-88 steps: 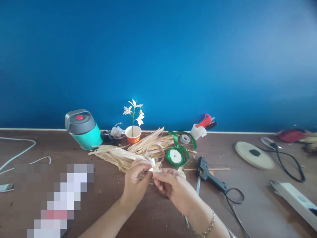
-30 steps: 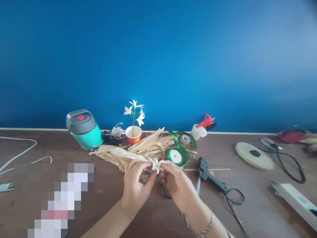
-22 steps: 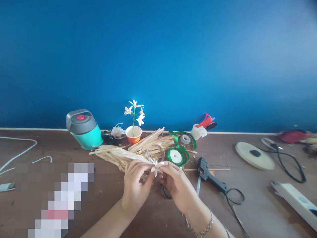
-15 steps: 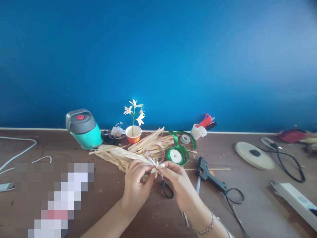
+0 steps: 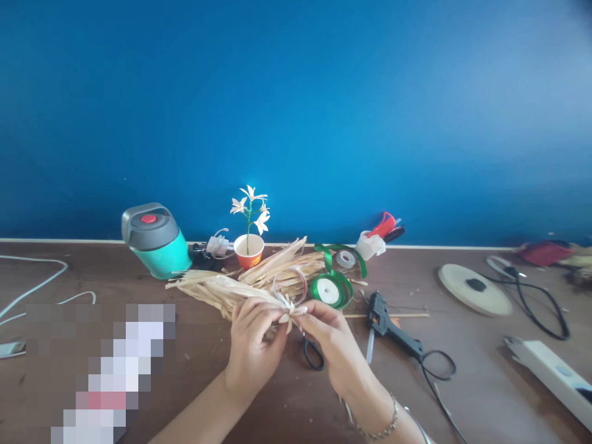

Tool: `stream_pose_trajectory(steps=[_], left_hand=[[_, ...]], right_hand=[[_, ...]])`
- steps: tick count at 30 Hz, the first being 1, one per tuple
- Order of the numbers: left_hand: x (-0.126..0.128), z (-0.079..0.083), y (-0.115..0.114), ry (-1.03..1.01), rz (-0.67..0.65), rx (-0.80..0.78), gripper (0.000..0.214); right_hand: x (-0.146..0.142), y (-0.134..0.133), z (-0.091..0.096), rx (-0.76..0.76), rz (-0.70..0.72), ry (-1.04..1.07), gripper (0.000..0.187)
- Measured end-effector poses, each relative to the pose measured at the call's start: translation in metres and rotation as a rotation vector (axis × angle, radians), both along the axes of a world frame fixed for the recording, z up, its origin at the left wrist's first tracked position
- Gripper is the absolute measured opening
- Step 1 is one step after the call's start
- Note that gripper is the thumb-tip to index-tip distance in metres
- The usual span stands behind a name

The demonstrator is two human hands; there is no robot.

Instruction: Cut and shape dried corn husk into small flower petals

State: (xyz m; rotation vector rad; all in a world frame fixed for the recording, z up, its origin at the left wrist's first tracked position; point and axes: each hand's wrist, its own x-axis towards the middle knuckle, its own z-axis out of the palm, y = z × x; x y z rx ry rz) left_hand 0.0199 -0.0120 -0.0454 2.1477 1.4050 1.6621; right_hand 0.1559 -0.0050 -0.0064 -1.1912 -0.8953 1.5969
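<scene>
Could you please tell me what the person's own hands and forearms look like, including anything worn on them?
The left hand is ungloved, with no band visible at the wrist. The right hand is also ungloved, and a silvery chain bracelet of small links circles its wrist. No sleeve shows on either forearm.

Silvery chain bracelet [image 5: 394, 420] around right wrist [image 5: 367, 398]; bare forearms [image 5: 198, 401]
</scene>
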Motion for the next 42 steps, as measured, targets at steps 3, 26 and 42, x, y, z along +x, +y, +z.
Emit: stream_pose_trajectory(steps=[3,26,42], left_hand=[[-0.001,0.000,-0.001,0.016,0.000,0.012,0.015],[-0.002,0.002,0.003,0.009,0.025,0.023,0.015],[-0.009,-0.003,0.012,-0.326,-0.062,-0.292,0.012]], right_hand=[[0.000,0.000,-0.002,0.002,0.006,0.002,0.025],[0.011,0.006,0.005,0.069,0.108,-0.185,0.025],[0.030,0.006,-0.002,0.390,0.631,-1.627,0.033]])
